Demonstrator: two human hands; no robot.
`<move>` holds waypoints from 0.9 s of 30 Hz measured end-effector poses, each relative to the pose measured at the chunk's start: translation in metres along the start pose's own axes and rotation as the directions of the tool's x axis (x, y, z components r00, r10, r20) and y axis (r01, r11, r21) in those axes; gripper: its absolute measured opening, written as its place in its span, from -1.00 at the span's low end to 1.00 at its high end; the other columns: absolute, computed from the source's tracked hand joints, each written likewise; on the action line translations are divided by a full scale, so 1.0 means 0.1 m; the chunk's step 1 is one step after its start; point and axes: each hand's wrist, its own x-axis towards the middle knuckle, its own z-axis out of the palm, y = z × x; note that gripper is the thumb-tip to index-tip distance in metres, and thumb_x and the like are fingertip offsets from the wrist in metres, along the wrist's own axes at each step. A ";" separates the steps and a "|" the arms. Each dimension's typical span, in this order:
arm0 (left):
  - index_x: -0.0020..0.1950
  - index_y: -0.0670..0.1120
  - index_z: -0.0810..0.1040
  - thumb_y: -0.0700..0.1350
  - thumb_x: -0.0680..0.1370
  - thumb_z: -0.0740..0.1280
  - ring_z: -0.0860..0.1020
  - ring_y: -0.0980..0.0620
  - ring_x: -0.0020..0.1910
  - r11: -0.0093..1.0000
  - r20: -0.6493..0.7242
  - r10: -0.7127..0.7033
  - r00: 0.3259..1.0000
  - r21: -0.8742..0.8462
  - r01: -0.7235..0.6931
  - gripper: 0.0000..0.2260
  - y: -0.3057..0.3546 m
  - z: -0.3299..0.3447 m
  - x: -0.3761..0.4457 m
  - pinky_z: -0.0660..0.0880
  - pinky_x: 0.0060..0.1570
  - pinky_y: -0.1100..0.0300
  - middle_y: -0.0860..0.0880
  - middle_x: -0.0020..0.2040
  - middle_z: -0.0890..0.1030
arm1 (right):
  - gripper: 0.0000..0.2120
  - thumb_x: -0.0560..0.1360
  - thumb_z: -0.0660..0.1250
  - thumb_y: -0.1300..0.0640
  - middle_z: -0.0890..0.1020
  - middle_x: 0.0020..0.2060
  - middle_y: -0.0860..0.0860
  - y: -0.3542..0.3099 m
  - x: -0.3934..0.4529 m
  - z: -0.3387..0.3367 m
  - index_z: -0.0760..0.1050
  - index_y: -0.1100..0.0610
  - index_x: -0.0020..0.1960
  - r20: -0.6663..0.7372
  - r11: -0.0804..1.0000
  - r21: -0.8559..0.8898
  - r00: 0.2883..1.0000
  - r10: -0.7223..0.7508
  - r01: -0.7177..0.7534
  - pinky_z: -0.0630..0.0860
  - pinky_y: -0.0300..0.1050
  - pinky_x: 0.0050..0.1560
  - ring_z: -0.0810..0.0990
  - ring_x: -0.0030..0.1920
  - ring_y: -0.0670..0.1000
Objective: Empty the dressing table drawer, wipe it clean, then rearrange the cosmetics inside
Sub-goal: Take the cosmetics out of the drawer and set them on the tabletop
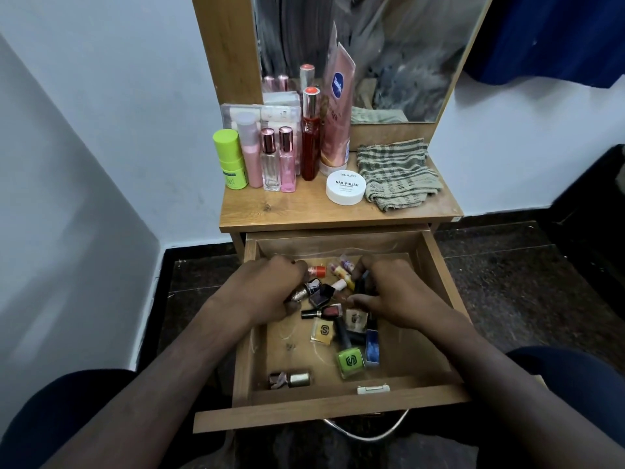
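The wooden drawer of the dressing table stands pulled out below me, with several small nail polish bottles scattered in its middle. My left hand is down in the drawer, fingers curled around a glittery nail polish bottle. My right hand is curled over dark bottles at the pile's right side, and what its fingers hold is hidden. A green bottle, a blue one and a yellow one lie loose nearer me. One gold-capped bottle lies alone at the front left.
On the tabletop stand a green stick, pink bottles, two perfume vials, a red bottle and a Vaseline tube. A white nail polish remover tub sits beside a folded striped cloth. A mirror rises behind.
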 end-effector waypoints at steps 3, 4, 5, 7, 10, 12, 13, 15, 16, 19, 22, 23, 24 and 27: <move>0.25 0.05 0.53 0.06 0.57 0.47 0.66 0.01 0.05 0.988 -0.044 -0.009 0.999 -0.156 0.002 -0.71 -0.03 0.02 -0.03 0.65 -0.03 0.05 0.06 0.12 0.62 | -0.72 0.48 0.57 0.05 0.63 -0.19 -0.10 0.01 0.00 -0.03 0.56 0.05 0.10 -0.074 0.999 0.049 0.997 -0.011 0.015 0.39 -0.34 -0.32 0.57 -0.22 -0.17; 0.24 0.06 0.55 0.04 0.57 0.48 0.65 0.04 0.03 0.981 -0.064 -0.017 0.998 -0.192 0.004 -0.72 -0.04 0.02 -0.04 0.65 -0.04 0.07 0.08 0.12 0.61 | -0.73 0.48 0.57 0.06 0.63 -0.21 -0.12 0.01 0.00 -0.05 0.56 0.06 0.08 -0.106 0.998 0.048 0.994 -0.023 0.028 0.41 -0.35 -0.32 0.55 -0.25 -0.20; 0.24 0.06 0.56 0.03 0.57 0.48 0.63 0.07 0.03 0.976 -0.089 -0.021 0.996 -0.217 0.002 -0.72 -0.05 0.03 -0.04 0.64 -0.05 0.09 0.10 0.12 0.60 | -0.75 0.48 0.57 0.06 0.63 -0.21 -0.14 0.00 0.00 -0.06 0.57 0.05 0.07 -0.133 0.998 0.051 0.991 -0.032 0.039 0.42 -0.38 -0.32 0.54 -0.27 -0.23; 0.23 0.05 0.58 0.03 0.55 0.48 0.60 0.10 0.05 0.967 -0.155 -0.026 0.988 -0.253 -0.014 -0.72 -0.04 0.06 -0.03 0.62 -0.02 0.12 0.13 0.13 0.58 | -0.75 0.48 0.57 0.03 0.67 -0.15 -0.14 0.01 0.01 -0.06 0.63 0.05 0.11 -0.169 0.997 0.054 0.985 -0.043 0.053 0.40 -0.43 -0.34 0.54 -0.25 -0.25; 0.19 0.08 0.61 0.04 0.54 0.48 0.56 0.15 0.06 0.939 -0.276 -0.071 0.958 -0.341 -0.029 -0.75 0.00 0.14 -0.03 0.56 0.04 0.18 0.21 0.07 0.51 | -0.75 0.51 0.54 0.02 0.60 -0.18 -0.18 0.01 -0.01 -0.04 0.66 0.06 0.14 -0.203 0.997 0.040 0.977 -0.056 0.066 0.34 -0.45 -0.35 0.49 -0.26 -0.28; 0.21 0.10 0.62 0.03 0.54 0.48 0.56 0.17 0.08 0.924 -0.308 -0.106 0.946 -0.381 -0.020 -0.74 0.01 0.17 -0.05 0.55 0.07 0.20 0.20 0.11 0.54 | -0.77 0.52 0.52 0.02 0.56 -0.21 -0.18 -0.01 -0.01 -0.04 0.66 0.09 0.13 -0.222 0.996 0.029 0.972 -0.078 0.087 0.39 -0.45 -0.33 0.44 -0.30 -0.31; 0.23 0.09 0.62 0.03 0.54 0.49 0.56 0.17 0.09 0.922 -0.313 -0.114 0.943 -0.386 -0.017 -0.73 0.01 0.18 -0.05 0.55 0.08 0.21 0.19 0.14 0.56 | -0.78 0.53 0.52 0.03 0.56 -0.21 -0.16 -0.02 0.00 -0.04 0.66 0.09 0.12 -0.231 0.995 0.034 0.969 -0.085 0.095 0.41 -0.47 -0.29 0.43 -0.31 -0.32; 0.24 0.07 0.63 0.01 0.53 0.51 0.55 0.19 0.05 0.921 -0.330 -0.116 0.937 -0.389 -0.023 -0.71 0.01 0.17 -0.06 0.56 0.08 0.23 0.17 0.14 0.57 | -0.79 0.54 0.50 0.02 0.61 -0.20 -0.12 -0.03 0.02 -0.04 0.65 0.09 0.11 -0.238 0.994 0.042 0.967 -0.089 0.101 0.41 -0.47 -0.29 0.42 -0.31 -0.33; 0.23 0.06 0.64 0.00 0.53 0.53 0.55 0.20 0.01 0.917 -0.338 -0.114 0.934 -0.397 -0.032 -0.71 0.02 0.17 -0.07 0.56 0.07 0.24 0.18 0.13 0.57 | -0.80 0.54 0.49 0.00 0.63 -0.19 -0.13 -0.02 0.04 -0.03 0.65 0.08 0.10 -0.235 0.994 0.033 0.968 -0.092 0.102 0.40 -0.43 -0.34 0.44 -0.31 -0.32; 0.21 0.04 0.67 -0.04 0.51 0.57 0.55 0.23 -0.11 0.899 -0.343 -0.115 0.932 -0.436 -0.049 -0.72 0.04 0.16 -0.10 0.55 -0.02 0.29 0.20 0.04 0.55 | -0.82 0.55 0.48 -0.03 0.71 -0.17 -0.10 0.05 0.05 0.02 0.66 0.04 0.08 -0.255 0.991 0.040 0.960 -0.115 0.129 0.33 -0.44 -0.32 0.53 -0.27 -0.26; 0.21 0.03 0.69 -0.06 0.51 0.59 0.58 0.23 -0.13 0.880 -0.345 -0.129 0.930 -0.472 -0.053 -0.72 0.02 0.15 -0.08 0.60 -0.08 0.25 0.18 0.01 0.59 | -0.81 0.56 0.45 -0.08 0.65 -0.30 -0.13 0.11 0.07 0.05 0.69 0.03 0.04 -0.279 0.992 0.014 0.954 -0.114 0.123 0.34 -0.35 -0.36 0.53 -0.33 -0.23; 0.21 0.03 0.69 -0.06 0.52 0.59 0.59 0.24 -0.14 0.875 -0.348 -0.128 0.929 -0.481 -0.059 -0.72 0.02 0.16 -0.07 0.61 -0.08 0.23 0.17 0.00 0.61 | -0.79 0.57 0.44 -0.10 0.65 -0.31 -0.13 0.12 0.07 0.07 0.69 0.02 0.02 -0.285 0.993 0.005 0.952 -0.113 0.120 0.37 -0.32 -0.37 0.54 -0.34 -0.22; 0.21 0.02 0.70 -0.05 0.52 0.59 0.59 0.24 -0.13 0.873 -0.351 -0.126 0.928 -0.484 -0.065 -0.72 0.02 0.16 -0.07 0.62 -0.08 0.23 0.16 0.00 0.62 | -0.79 0.57 0.43 -0.11 0.64 -0.33 -0.15 0.12 0.07 0.08 0.69 0.01 0.02 -0.288 0.993 0.008 0.952 -0.109 0.116 0.38 -0.32 -0.37 0.55 -0.34 -0.23; 0.22 0.05 0.68 0.01 0.58 0.52 0.61 0.27 -0.10 0.868 -0.336 -0.132 0.933 -0.494 -0.055 -0.77 0.06 0.15 -0.05 0.61 -0.06 0.23 0.18 0.01 0.66 | -0.83 0.59 0.41 -0.09 0.56 -0.36 -0.24 0.11 0.05 0.08 0.66 -0.01 0.03 -0.282 0.990 0.060 0.953 -0.107 0.129 0.37 -0.40 -0.37 0.54 -0.35 -0.32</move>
